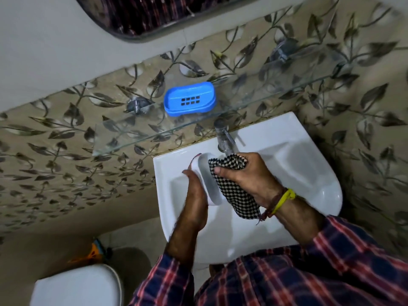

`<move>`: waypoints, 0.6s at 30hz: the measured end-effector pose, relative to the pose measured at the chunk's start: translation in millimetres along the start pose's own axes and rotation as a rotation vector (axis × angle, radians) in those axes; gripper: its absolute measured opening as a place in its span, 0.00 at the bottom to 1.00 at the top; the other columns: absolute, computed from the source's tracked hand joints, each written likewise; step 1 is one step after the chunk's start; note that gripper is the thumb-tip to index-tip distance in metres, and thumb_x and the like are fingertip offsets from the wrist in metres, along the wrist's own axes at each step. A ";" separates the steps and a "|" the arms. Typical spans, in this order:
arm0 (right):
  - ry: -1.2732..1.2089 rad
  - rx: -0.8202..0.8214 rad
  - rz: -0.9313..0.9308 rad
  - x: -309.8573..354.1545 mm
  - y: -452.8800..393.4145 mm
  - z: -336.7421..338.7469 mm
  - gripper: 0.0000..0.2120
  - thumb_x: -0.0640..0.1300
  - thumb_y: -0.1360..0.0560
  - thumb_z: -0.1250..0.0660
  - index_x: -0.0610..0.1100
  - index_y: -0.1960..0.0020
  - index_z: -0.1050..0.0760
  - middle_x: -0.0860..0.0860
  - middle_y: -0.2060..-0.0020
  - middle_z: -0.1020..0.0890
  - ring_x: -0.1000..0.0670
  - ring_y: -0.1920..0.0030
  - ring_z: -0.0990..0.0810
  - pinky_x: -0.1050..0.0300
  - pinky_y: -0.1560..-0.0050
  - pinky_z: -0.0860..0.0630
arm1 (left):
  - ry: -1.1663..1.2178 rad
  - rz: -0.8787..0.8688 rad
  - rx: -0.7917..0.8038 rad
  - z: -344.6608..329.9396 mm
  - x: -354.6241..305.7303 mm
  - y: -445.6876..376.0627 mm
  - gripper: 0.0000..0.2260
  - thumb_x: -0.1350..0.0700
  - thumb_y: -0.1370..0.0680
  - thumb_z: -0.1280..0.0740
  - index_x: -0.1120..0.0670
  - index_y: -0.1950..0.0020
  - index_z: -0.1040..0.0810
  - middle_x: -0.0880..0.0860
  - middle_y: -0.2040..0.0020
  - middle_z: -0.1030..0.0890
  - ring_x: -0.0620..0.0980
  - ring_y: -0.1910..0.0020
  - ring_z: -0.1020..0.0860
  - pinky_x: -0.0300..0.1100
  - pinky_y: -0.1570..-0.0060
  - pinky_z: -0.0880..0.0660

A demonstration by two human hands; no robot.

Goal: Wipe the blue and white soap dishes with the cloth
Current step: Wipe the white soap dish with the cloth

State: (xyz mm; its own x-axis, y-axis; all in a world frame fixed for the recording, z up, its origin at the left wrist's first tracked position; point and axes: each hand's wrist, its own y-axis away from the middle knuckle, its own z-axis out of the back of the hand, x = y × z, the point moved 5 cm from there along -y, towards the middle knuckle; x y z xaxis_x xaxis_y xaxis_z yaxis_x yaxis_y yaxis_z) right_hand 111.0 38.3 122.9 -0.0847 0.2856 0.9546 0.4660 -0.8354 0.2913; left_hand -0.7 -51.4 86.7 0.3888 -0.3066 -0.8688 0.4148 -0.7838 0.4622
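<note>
The blue soap dish (189,99) with a slotted floor sits upright on the glass shelf (123,138), untouched. Over the white sink (309,164), my left hand (195,195) grips the white soap dish (208,180) by its left side, tilted on edge with its hollow facing right. My right hand (245,173) is closed on a black-and-white checked cloth (234,191), pressing it against the white dish's right side. The cloth's tail hangs down below my wrist.
A chrome tap (224,138) stands just behind my right hand. A mirror (154,14) hangs above the shelf on a leaf-patterned tiled wall. A white toilet lid (75,286) lies at the lower left, with an orange item (95,250) on the floor behind it.
</note>
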 end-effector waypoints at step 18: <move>-0.044 0.079 0.003 13.3 17.9 -15.4 0.08 0.32 0.29 0.27 0.44 0.57 0.17 0.51 0.66 0.14 0.54 0.64 0.15 0.60 0.64 0.20 | 0.000 -0.132 0.210 -20.0 -1.2 26.5 0.24 0.37 0.16 0.54 0.43 0.27 0.28 0.52 0.32 0.20 0.54 0.33 0.21 0.53 0.43 0.20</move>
State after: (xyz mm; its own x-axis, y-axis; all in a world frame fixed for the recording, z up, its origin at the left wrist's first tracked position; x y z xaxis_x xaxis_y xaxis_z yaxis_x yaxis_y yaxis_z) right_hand 104.6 19.9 141.8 -0.0451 0.3053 0.9512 0.5343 -0.7971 0.2812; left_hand 26.2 -61.0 103.5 0.3428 -0.1942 -0.9191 0.2816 -0.9121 0.2978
